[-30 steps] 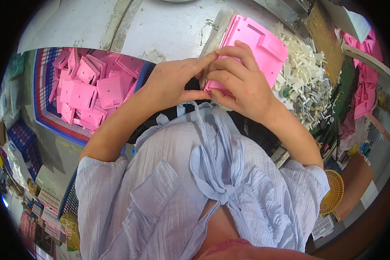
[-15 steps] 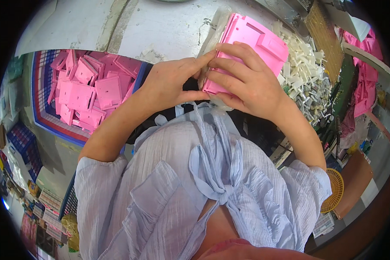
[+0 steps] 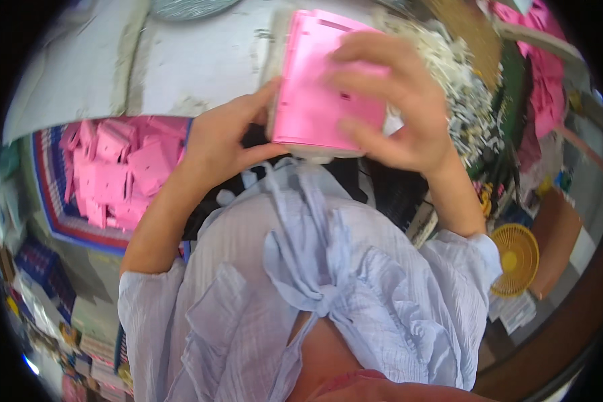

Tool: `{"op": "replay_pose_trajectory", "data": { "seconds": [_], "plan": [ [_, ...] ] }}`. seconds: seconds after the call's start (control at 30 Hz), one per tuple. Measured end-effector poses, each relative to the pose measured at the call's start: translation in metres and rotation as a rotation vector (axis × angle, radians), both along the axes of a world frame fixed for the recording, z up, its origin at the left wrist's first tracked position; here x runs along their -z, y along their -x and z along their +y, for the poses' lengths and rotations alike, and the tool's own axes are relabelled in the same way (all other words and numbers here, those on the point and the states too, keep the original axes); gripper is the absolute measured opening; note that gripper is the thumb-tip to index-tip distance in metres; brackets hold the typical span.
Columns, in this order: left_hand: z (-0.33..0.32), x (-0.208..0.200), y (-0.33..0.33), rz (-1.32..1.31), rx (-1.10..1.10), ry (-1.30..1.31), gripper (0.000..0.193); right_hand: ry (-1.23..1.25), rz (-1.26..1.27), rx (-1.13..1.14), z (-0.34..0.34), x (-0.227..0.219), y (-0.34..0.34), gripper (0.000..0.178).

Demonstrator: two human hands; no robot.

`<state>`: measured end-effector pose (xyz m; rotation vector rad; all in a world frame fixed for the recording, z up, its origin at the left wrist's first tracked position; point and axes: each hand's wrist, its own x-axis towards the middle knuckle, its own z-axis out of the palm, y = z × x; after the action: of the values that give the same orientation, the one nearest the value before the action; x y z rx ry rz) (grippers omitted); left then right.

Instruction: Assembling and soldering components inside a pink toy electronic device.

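A pink rectangular plastic panel [image 3: 308,80] lies in front of me on a pale, see-through base [image 3: 307,151] at the bench edge. My left hand [image 3: 218,134] is closed around the panel's lower left edge, its thumb at the near corner. Above the panel's right side is my right hand [image 3: 422,114], fingers spread and curved, smeared by motion. No object shows between those fingers, and whether they touch the panel I cannot tell. The panel's right part is hidden behind them.
A blue and red basket [image 3: 47,208] at the left holds several pink plastic pieces [image 3: 114,174]. Small white and metallic parts [image 3: 472,110] are heaped at the right. A yellow round basket [image 3: 516,261] stands lower right. A worn white bench top [image 3: 201,57] extends at the back.
My right hand has lifted from the panel and its fingers have spread. The panel now looks flatter and fuller to view. The whole view has shifted, with the basket appearing lower.
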<state>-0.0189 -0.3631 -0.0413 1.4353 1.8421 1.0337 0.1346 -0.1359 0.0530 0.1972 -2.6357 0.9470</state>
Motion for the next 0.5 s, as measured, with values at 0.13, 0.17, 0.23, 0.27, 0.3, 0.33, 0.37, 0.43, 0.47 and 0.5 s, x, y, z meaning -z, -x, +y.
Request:
{"op": "replay_pose_trajectory", "data": {
  "seconds": [0.13, 0.17, 0.23, 0.27, 0.3, 0.33, 0.37, 0.43, 0.47, 0.5],
  "plan": [
    [0.003, -0.003, -0.002, -0.030, -0.013, -0.003, 0.094, -0.105, -0.102, 0.406, 0.022, -0.002, -0.046, 0.062],
    [0.004, -0.003, -0.002, -0.034, -0.010, 0.014, 0.095, -0.143, -0.123, 0.399, 0.018, 0.001, -0.052, 0.067],
    [0.005, -0.003, -0.004, -0.039, -0.015, 0.048, 0.096, -0.215, -0.167, 0.374, 0.005, 0.007, -0.059, 0.077],
    [0.005, -0.003, -0.004, -0.038, -0.013, 0.042, 0.096, -0.191, -0.189, 0.349, 0.002, 0.016, -0.064, 0.094],
    [0.005, -0.002, -0.003, -0.038, -0.012, 0.036, 0.096, -0.192, -0.190, 0.361, -0.002, 0.019, -0.063, 0.096],
    [0.005, -0.002, -0.004, -0.037, -0.013, 0.030, 0.096, -0.193, -0.192, 0.371, -0.006, 0.021, -0.060, 0.098],
    [0.005, -0.002, -0.004, -0.040, -0.013, 0.026, 0.096, -0.194, -0.194, 0.384, -0.009, 0.022, -0.060, 0.100],
    [0.005, -0.001, -0.004, -0.048, -0.014, 0.018, 0.096, -0.226, -0.250, 0.332, -0.002, 0.026, -0.060, 0.103],
    [0.005, 0.000, -0.003, -0.056, -0.011, 0.009, 0.096, -0.240, -0.246, 0.294, 0.004, 0.027, -0.060, 0.100],
    [0.003, 0.001, -0.003, -0.065, -0.013, 0.005, 0.096, -0.249, -0.241, 0.251, 0.007, 0.025, -0.058, 0.098]
  ]
}}
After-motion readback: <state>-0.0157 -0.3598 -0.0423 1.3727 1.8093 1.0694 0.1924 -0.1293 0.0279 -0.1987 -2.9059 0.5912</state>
